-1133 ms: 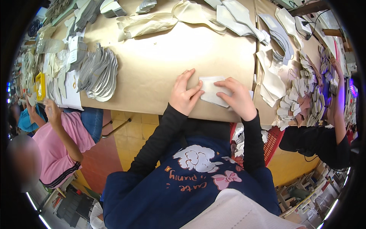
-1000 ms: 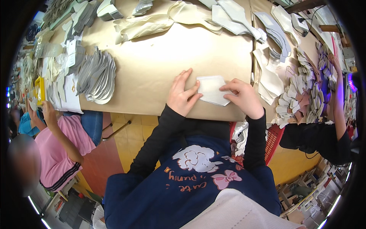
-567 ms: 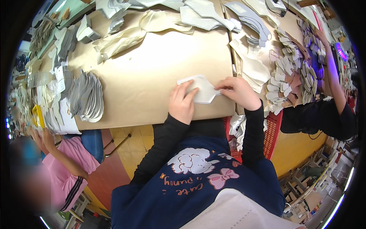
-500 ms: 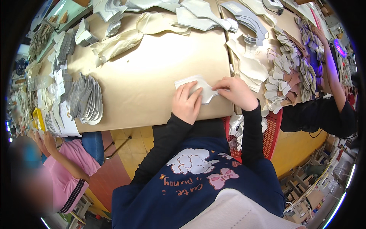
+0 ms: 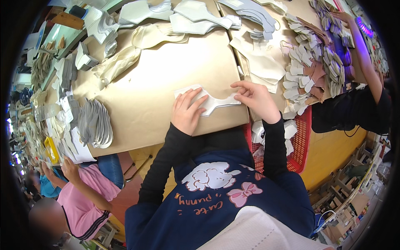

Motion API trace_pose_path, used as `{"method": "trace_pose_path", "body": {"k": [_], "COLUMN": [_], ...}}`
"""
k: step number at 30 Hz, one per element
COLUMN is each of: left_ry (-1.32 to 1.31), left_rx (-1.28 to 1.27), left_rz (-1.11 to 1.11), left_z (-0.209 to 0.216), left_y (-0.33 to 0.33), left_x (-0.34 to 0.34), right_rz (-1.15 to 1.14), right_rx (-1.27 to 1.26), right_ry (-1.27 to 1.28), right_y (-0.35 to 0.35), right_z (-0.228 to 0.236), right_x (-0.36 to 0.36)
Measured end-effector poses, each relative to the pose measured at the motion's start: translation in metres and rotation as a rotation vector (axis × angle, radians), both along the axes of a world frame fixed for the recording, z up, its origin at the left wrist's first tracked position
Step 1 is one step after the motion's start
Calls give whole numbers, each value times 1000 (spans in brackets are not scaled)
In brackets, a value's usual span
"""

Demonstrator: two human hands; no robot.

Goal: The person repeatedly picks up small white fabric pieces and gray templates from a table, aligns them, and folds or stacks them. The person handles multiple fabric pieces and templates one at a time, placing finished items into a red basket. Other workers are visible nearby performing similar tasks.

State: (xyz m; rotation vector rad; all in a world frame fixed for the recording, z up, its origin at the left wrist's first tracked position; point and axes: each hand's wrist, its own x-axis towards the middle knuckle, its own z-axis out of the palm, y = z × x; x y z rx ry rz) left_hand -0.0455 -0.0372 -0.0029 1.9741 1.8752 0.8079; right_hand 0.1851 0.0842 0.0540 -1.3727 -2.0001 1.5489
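- While the left hand (image 5: 187, 114) lies spread over its broad end, a white flat piece (image 5: 214, 103) rests on the brown-covered table (image 5: 137, 110), near the edge closest to the person.
- Long axis of the piece: roughly 9 to 3 o'clock, broad end at 9, tapering into a narrow curved strip toward 3.
- Left hand: fingers extended and parted, palm side down, bearing on the piece without gripping; the exposed strip lies at 3 o'clock from it.
- Right hand (image 5: 260, 102): nearer to the narrow end, which lies at 9 o'clock from it. Thumb is at the tip, forefinger raised apart; whether a hidden finger pinches the tip from below cannot be told.
- From the left hand: cream pieces (image 5: 116, 66) lie at 10 o'clock, a fanned grey stack (image 5: 96, 125) at 9, both well apart from it.
- From the right hand: loose off-white pieces (image 5: 262, 62) lie at 12 o'clock; a red basket (image 5: 307, 139) containing white scraps (image 5: 290, 128) stands below table level at 4 to 5.
- Far right, at 2 o'clock: a co-worker's forearm (image 5: 364, 58) reaches over further stacks.
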Motion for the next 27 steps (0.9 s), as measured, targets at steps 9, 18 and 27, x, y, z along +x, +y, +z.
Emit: {"method": "trace_pose_path", "body": {"k": [9,18,27], "left_ry": [181,246,58], "left_rx": [-13,-21,-37], "left_rz": [-131,-226,-136], "left_z": [2,8,13], "left_y": [-4,-1,14], "left_x": [0,11,39], "right_rz": [-86,-62,-119], "right_rx": [-57,47,152], "right_ry": [1,-44,-29], "right_y": [-20,-21,-30], "right_z": [-16,-12,-19], "right_x": [-1,-3,-4]}}
